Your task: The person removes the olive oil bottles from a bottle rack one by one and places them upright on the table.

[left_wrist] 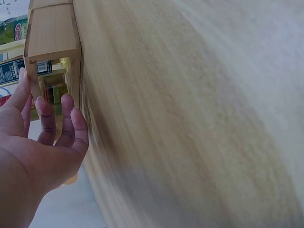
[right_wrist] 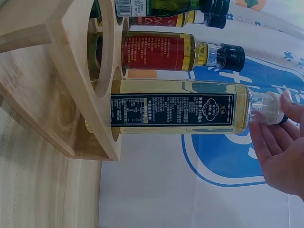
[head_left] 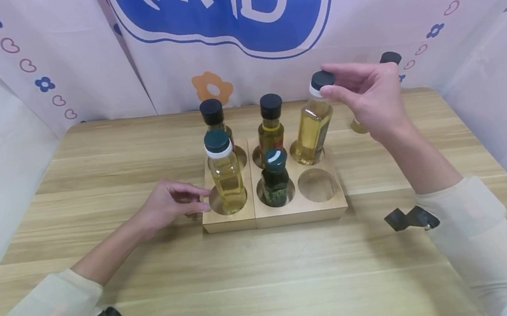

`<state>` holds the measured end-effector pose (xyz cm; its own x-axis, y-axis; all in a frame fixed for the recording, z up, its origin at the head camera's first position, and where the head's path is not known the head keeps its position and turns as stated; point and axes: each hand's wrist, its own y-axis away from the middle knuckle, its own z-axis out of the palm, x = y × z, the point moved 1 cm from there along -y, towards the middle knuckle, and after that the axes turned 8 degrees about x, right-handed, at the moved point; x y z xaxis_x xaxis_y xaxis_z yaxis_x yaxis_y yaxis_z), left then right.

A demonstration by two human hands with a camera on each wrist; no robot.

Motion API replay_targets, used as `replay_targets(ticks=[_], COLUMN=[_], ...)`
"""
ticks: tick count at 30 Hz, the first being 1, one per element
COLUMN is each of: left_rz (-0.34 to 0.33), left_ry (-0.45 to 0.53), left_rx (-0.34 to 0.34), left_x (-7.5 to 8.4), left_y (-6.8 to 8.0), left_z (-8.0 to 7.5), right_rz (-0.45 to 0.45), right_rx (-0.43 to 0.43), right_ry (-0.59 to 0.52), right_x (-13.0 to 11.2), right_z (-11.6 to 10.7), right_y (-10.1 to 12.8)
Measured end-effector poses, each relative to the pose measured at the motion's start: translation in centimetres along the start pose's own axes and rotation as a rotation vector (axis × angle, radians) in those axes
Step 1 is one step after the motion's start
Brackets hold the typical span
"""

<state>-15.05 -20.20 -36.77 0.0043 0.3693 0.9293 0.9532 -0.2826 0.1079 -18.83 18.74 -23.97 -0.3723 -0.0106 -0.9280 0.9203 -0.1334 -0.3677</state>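
My right hand (head_left: 377, 96) pinches the dark cap of a clear bottle of pale yellow oil (head_left: 314, 126). Slightly tilted, that bottle has its base in the back right hole of a wooden bottle rack (head_left: 302, 217). The right wrist view shows its dark label (right_wrist: 173, 109) and my fingertips at the cap and neck. My left hand (head_left: 166, 207) touches the rack's left edge with its fingertips. Seen in the left wrist view, its loosely bent fingers (left_wrist: 67, 121) are beside the rack's open end (left_wrist: 51, 47). Another pale oil bottle (head_left: 227, 180) stands in the front left hole.
A small dark green bottle (head_left: 276, 184) fills the front middle hole. Black-capped bottles (head_left: 271, 131) stand in the back left and back middle. The front right hole (head_left: 318, 185) holds nothing. Behind my right hand stands another black-capped bottle (head_left: 389, 58). A printed cloth (head_left: 165, 68) hangs behind the table.
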Motion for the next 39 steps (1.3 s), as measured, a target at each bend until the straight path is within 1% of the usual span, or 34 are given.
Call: replay_targets(ticks=[4, 8, 14, 18, 23, 29, 39], left_rz=[-0.012, -0.027, -0.024, -0.028, -0.025, -0.021, -0.033], left_ry=[-0.006, -0.012, -0.002, 0.004, 0.004, 0.009, 0.005], left_rx=[0.004, 0.009, -0.002, -0.006, -0.004, -0.003, -0.006], left_x=[0.06, 0.11, 0.04, -0.01, 0.04, 0.04, 0.21], left_y=[0.03, 0.04, 0.01, 0.01, 0.03, 0.05, 0.07], left_z=[-0.01, -0.01, 0.03, 0.03, 0.01, -0.06, -0.11], right_rz=[0.001, -0.006, -0.012, -0.037, -0.070, -0.049, -0.064], right_rx=[0.004, 0.003, 0.001, 0.003, 0.014, 0.031, 0.042], right_ry=[-0.020, -0.066, -0.149, -0.183, -0.193, -0.185, -0.198], right_x=[-0.25, -0.41, -0.56, -0.57, -0.64, -0.82, -0.92], right_z=[-0.04, -0.03, -0.04, -0.03, -0.05, -0.15, -0.03], right_y=[-0.03, -0.10, -0.05, -0.10, -0.29, -0.29, -0.31])
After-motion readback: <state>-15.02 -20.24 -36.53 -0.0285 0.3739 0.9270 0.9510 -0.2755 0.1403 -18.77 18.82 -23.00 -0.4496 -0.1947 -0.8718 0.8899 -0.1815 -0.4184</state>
